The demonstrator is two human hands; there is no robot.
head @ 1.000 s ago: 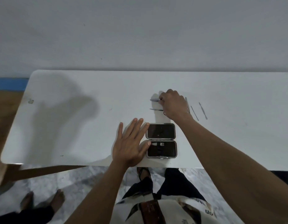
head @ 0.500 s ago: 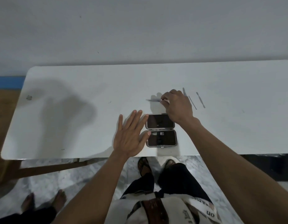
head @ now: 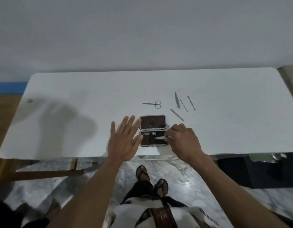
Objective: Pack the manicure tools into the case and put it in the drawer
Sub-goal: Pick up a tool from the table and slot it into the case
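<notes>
The small manicure case (head: 152,122) lies open on the white table (head: 76,122) near its front edge, dark lining up. My left hand (head: 124,140) rests flat beside the case, fingers spread, thumb tip touching its left rim. My right hand (head: 183,140) pinches a silver nail clipper (head: 159,137) and holds it over the near half of the case. Another small tool (head: 145,133) sits in that half. Small scissors (head: 153,104) lie behind the case. Several thin metal tools (head: 177,100) lie to the back right, one (head: 177,114) closer to the case.
A person's bare feet (head: 55,209) show on the marble floor at lower left. A wooden frame (head: 43,174) runs under the table's left side. A dark cabinet (head: 257,170) stands under the right end. The wall rises right behind the table.
My right hand left the tools behind the case and came back to the near half, carrying the nail clipper. The scissors are now uncovered. My left hand stayed beside the case.
</notes>
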